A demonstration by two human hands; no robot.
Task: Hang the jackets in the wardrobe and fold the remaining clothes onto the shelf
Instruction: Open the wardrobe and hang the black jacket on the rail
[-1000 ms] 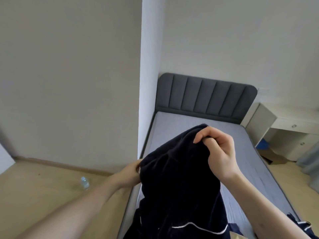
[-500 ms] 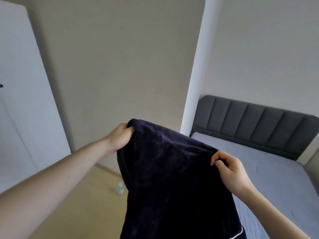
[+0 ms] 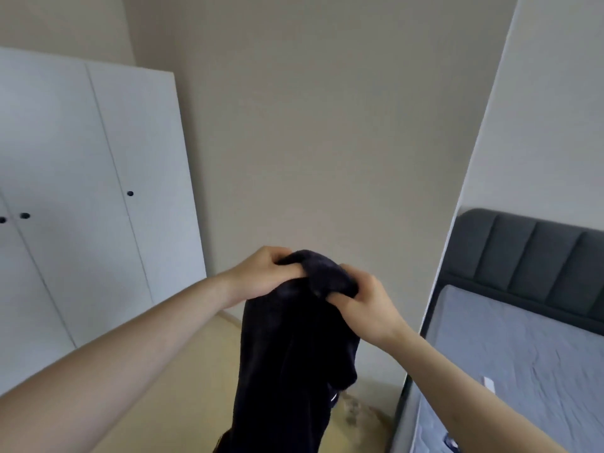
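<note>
- Head view: left hand [image 3: 261, 276] and right hand [image 3: 366, 304] sit close together at chest height, each with fingers curled into the bunched top edge of a dark navy garment [image 3: 287, 354].
- Garment hangs straight down between the forearms, clear of the bed [image 3: 510, 354] at right. A thin white line shows low on its right side; garment type cannot be told.
- Step in hand, as judged: garment gathered at the top and carried toward the white wardrobe [image 3: 98, 197] at left.
- Wardrobe: doors closed, three dark round knobs visible; contents, rail and shelf hidden.
- Next move, as judged: one hand must let go to pull a door open while the other keeps the full weight; hang or fold depends on what the garment proves to be.
- Bed: grey mattress, dark padded headboard [image 3: 529, 256]; a small white object lies on the mattress.
</note>
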